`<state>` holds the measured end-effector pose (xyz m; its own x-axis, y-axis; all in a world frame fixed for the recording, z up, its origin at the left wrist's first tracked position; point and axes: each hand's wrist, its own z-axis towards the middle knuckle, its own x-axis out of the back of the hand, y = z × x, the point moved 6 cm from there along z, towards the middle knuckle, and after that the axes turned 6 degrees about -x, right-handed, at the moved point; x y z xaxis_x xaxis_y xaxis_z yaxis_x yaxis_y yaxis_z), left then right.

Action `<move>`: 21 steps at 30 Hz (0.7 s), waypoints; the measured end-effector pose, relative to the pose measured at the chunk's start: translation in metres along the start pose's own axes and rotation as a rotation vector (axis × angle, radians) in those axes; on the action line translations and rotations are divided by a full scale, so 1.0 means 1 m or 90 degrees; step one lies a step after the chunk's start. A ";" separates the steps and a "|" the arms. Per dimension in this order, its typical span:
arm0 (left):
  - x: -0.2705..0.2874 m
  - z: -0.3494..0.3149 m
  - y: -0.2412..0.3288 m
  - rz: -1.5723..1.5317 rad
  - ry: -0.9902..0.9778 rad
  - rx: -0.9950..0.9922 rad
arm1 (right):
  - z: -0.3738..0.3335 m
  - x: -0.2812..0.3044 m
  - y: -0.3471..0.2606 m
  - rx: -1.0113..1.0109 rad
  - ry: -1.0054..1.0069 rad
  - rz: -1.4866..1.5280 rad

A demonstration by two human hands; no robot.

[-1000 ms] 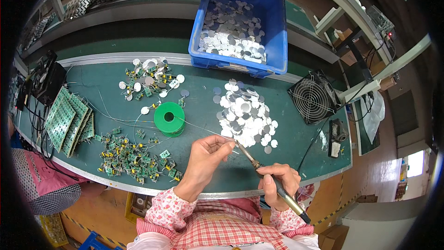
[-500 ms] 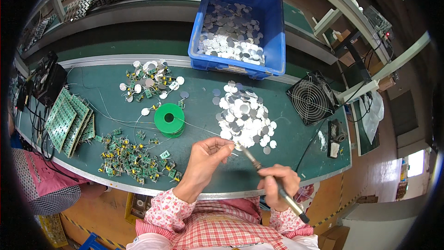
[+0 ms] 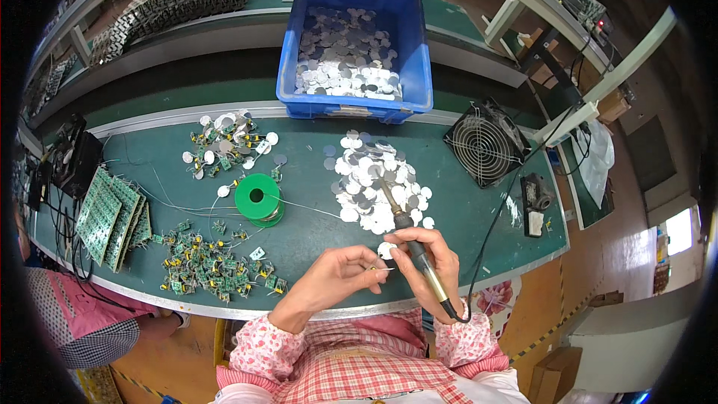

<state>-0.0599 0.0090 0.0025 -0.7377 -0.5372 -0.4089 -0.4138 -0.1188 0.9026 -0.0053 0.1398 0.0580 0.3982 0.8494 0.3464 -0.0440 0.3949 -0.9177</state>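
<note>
My right hand (image 3: pixel 430 258) is closed round a soldering iron (image 3: pixel 420 254), its tip pointing away over the loose discs. Between that hand's thumb and fingers is a round white disc (image 3: pixel 387 250). Just to the left, my left hand (image 3: pixel 336 278) pinches a small piece with a thin wire (image 3: pixel 384 268); its kind is mostly hidden by the fingers. Beyond both hands lies a pile of silvery-white discs (image 3: pixel 374 179). A green spool of solder wire (image 3: pixel 259 199) stands to the left, its thin strand trailing toward the discs.
A blue bin (image 3: pixel 356 108) of discs stands at the back. Small circuit boards (image 3: pixel 217 262) are heaped front left, with disc-fitted boards (image 3: pixel 228 138) behind them. Board panels (image 3: pixel 108 217) lean at far left. A black fan (image 3: pixel 488 142) stands right; the iron's cable (image 3: pixel 490 243) crosses there.
My right hand has moved up and left beside my left hand and now also holds a white disc. The iron's tip has swung away over the pile. My left hand has lowered slightly.
</note>
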 end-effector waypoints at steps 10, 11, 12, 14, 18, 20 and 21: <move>0.005 0.006 0.005 0.041 0.093 -0.026 | -0.001 0.009 -0.006 0.019 -0.032 -0.037; 0.005 0.005 0.005 0.062 0.094 -0.027 | -0.001 0.009 -0.006 0.019 -0.032 -0.037; 0.005 0.005 0.005 0.083 0.095 -0.029 | -0.002 0.010 -0.006 0.021 -0.034 -0.037; 0.005 0.005 0.007 0.111 0.094 -0.047 | -0.002 0.010 -0.005 0.023 -0.036 -0.037; 0.006 0.005 0.011 0.210 0.100 -0.098 | -0.001 0.009 -0.005 0.026 -0.043 -0.045; 0.006 0.005 0.010 0.204 0.111 -0.123 | -0.001 0.009 -0.006 0.023 -0.045 -0.049; 0.007 0.004 0.011 0.198 0.120 -0.148 | -0.001 0.009 -0.006 0.020 -0.046 -0.044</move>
<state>-0.0720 0.0076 0.0088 -0.6889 -0.7179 -0.1006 -0.0406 -0.1004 0.9941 -0.0003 0.1447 0.0666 0.3349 0.8422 0.4226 -0.0480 0.4632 -0.8850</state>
